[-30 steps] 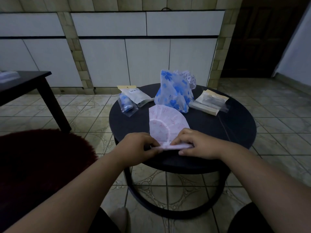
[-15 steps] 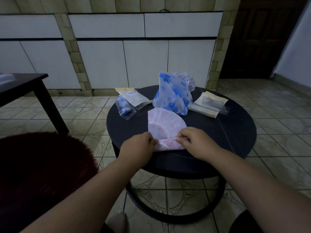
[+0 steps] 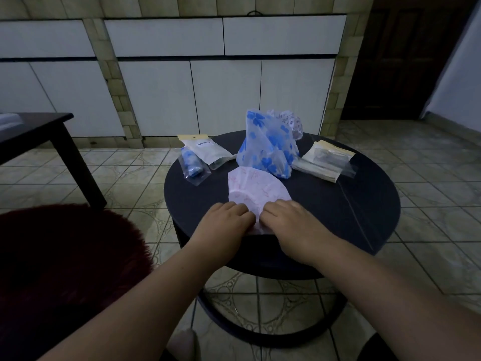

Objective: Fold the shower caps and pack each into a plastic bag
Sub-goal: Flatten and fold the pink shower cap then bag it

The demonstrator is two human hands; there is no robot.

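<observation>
Round dark surface [image 3: 364, 204] in front of person, tiled floor [image 3: 429, 178] around it. Pink-patterned shower cap [image 3: 253, 190] lies flat on near-centre of surface, fanned out w/ pleats, wide curved edge away from person, narrow end toward person and under both hands.

Left hand [image 3: 223, 224] on cap's near-left part, fingers [image 3: 240, 208] curled down onto the plastic; looks like pinching a fold but grip itself hidden under knuckles. Right hand [image 3: 291, 220] on near-right part, fingers [image 3: 270, 204] bent, tips pressing/pinching cap edge just beside left hand. Hands nearly touching, strip of cap showing between them.

Behind pink cap: blue-flower shower cap [image 3: 268, 147] standing up in a loose heap, its lower edge just beside the pink cap's far edge. Another white patterned cap [image 3: 292, 122] bunched behind it, partly hidden.

Back-left of surface: small clear plastic bag [image 3: 192, 162] w/ blue rolled cap inside, touching a flat labelled bag [image 3: 205, 149]. Right of blue cap: stack of clear bags [image 3: 322, 160] w/ tan header strips.

Dark red fuzzy seat [image 3: 65, 256] at lower left. Dark side table [image 3: 39, 131] at far left. White cabinets [image 3: 208, 87] along wall behind.
</observation>
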